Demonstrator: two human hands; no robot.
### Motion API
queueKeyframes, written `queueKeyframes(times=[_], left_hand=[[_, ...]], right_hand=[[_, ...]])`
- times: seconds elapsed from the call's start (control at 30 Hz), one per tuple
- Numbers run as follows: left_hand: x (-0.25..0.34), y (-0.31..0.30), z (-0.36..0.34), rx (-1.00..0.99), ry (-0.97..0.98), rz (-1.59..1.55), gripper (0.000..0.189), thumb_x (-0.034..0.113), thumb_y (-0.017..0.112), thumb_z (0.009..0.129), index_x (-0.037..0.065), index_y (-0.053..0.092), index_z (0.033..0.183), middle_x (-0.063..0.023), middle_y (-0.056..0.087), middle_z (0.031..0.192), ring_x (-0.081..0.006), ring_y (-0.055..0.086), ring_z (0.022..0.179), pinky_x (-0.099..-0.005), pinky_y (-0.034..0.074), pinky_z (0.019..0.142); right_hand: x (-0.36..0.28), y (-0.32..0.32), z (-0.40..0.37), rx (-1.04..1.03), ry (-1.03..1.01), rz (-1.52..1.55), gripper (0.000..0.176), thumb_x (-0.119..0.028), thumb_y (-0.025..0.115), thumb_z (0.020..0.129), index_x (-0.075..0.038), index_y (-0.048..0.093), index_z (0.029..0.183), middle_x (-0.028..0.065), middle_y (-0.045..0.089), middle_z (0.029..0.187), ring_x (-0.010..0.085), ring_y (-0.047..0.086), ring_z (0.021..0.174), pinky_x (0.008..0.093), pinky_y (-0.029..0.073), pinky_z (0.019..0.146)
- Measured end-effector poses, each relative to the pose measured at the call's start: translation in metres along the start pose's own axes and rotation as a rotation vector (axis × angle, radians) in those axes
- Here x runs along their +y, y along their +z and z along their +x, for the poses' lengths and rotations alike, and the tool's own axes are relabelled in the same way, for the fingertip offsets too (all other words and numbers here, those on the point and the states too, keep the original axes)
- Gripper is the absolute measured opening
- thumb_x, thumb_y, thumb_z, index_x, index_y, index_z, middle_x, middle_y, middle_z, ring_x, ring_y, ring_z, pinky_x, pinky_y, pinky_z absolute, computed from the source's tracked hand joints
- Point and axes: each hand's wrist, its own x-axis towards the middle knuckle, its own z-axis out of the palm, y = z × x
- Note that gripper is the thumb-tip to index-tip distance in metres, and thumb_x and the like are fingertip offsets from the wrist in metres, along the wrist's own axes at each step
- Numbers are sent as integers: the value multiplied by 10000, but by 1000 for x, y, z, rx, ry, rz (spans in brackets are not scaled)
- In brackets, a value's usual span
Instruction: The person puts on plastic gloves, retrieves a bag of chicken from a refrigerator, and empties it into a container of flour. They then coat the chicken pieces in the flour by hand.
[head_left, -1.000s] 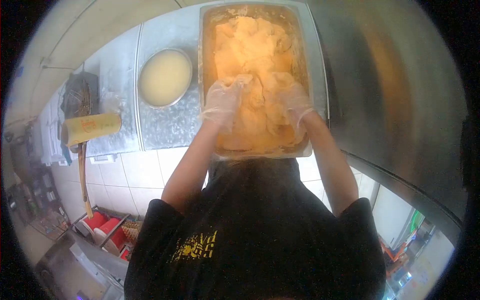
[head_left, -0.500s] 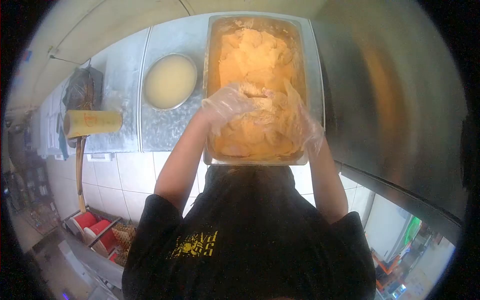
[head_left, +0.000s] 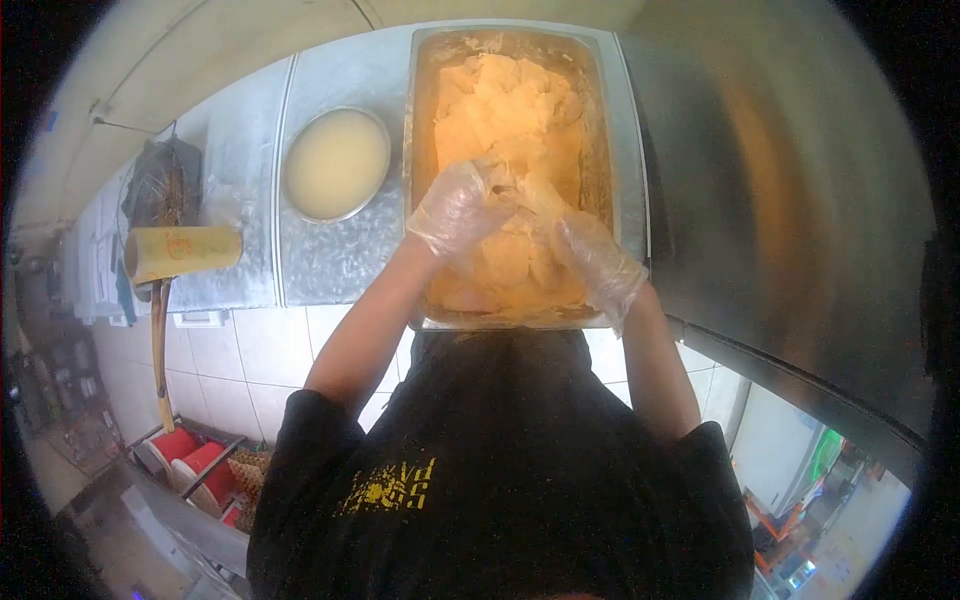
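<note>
A deep metal tray (head_left: 411, 120) stands in front of me, full of orange-tinted flour (head_left: 500, 110) with lumpy coated pieces in it. Both my hands wear clear plastic gloves dusted with the flour. My left hand (head_left: 460, 208) is over the tray's left half, its fingers curled round one end of a flour-coated piece (head_left: 520, 190) that looks like meat. From the right, my right hand (head_left: 595, 258) reaches in and closes on the same piece, its fingertips partly buried in flour. The exact outline of the piece blends into the powder around it.
Left of the tray, a round metal bowl (head_left: 338, 165) holds pale cloudy liquid. Farther left lie a yellowish roll of film (head_left: 185, 252) and a dark plastic-wrapped bundle (head_left: 165, 180). A tall dark metal panel (head_left: 790, 190) borders the right side. Red containers (head_left: 195, 465) stand low at left.
My hands have drawn closer together over the tray. The right hand has moved left and its fingers have closed inward; the left hand has shifted slightly right.
</note>
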Motion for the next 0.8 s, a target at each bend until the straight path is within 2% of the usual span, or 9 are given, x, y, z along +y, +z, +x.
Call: queueKeyframes(times=[0.07, 0.17, 0.23, 0.27, 0.37, 0.47, 0.57, 0.7, 0.8], left_hand=[[0, 0, 3, 41, -86, -61, 255, 183, 700, 850, 0, 703, 1027, -202, 703, 939, -326, 670, 835, -393, 542, 775], [7, 4, 11, 107, -144, -19, 231, 154, 689, 854, -1, 700, 1026, -157, 723, 956, -249, 690, 863, -340, 544, 784], [1, 15, 19, 93, -520, -462, 277, 218, 650, 921, 7, 648, 1099, -178, 706, 1051, -297, 688, 953, -402, 547, 819], [-2, 18, 21, 84, -707, -685, 301, 251, 630, 954, 11, 623, 1136, -188, 697, 1099, -321, 687, 998, -433, 548, 836], [5, 13, 2, 67, -684, -1526, 370, 339, 547, 1039, 23, 561, 1231, -161, 657, 1205, -296, 670, 1054, -424, 555, 892], [-13, 13, -7, -181, -631, -1609, 445, 409, 443, 1081, 20, 533, 1277, -159, 626, 1252, -272, 655, 1096, -401, 557, 933], [6, 13, -16, 58, -602, -1457, 503, 461, 458, 1066, 11, 562, 1266, -158, 650, 1174, -242, 657, 1022, -367, 550, 885], [-3, 0, -24, -6, -735, -734, 545, 512, 520, 1027, 10, 624, 1212, -138, 671, 1067, -210, 621, 910, -340, 524, 808], [18, -10, -25, -39, -664, -452, 522, 502, 571, 1004, 17, 649, 1181, -102, 678, 1004, -182, 586, 849, -325, 500, 753]], right_hand=[[28, -1, 16, 69, -69, 189, 605, -483, 576, 1001, -4, 561, 1370, 200, 619, 1323, 304, 583, 1199, 396, 432, 1056], [49, 2, 36, 169, -422, 251, 490, -388, 662, 965, -10, 623, 1274, 159, 678, 1215, 260, 643, 1073, 373, 485, 968], [42, 4, 39, 312, -435, 210, 395, -317, 709, 936, -9, 664, 1179, 129, 712, 1125, 227, 669, 997, 356, 510, 908], [36, 3, 37, 423, -284, 187, 351, -285, 728, 920, -5, 680, 1125, 116, 725, 1079, 213, 676, 965, 347, 517, 882], [15, 2, 35, 585, -79, 69, 328, -260, 752, 895, 7, 712, 1083, 106, 740, 1015, 198, 678, 960, 336, 517, 874], [18, -2, 36, 485, -128, 100, 397, -265, 749, 887, 14, 706, 1166, 109, 741, 1035, 198, 669, 986, 325, 507, 894], [20, -4, 46, 276, -168, 229, 469, -275, 747, 876, 1, 688, 1250, 110, 739, 1080, 195, 657, 1022, 307, 495, 917], [-1, -2, 37, 59, -47, 374, 332, -176, 715, 906, -1, 722, 1188, 62, 734, 977, 153, 652, 880, 315, 514, 804], [2, -6, 47, 112, -36, 28, 295, -183, 727, 890, 4, 743, 1117, 53, 731, 937, 154, 646, 836, 315, 514, 783]])
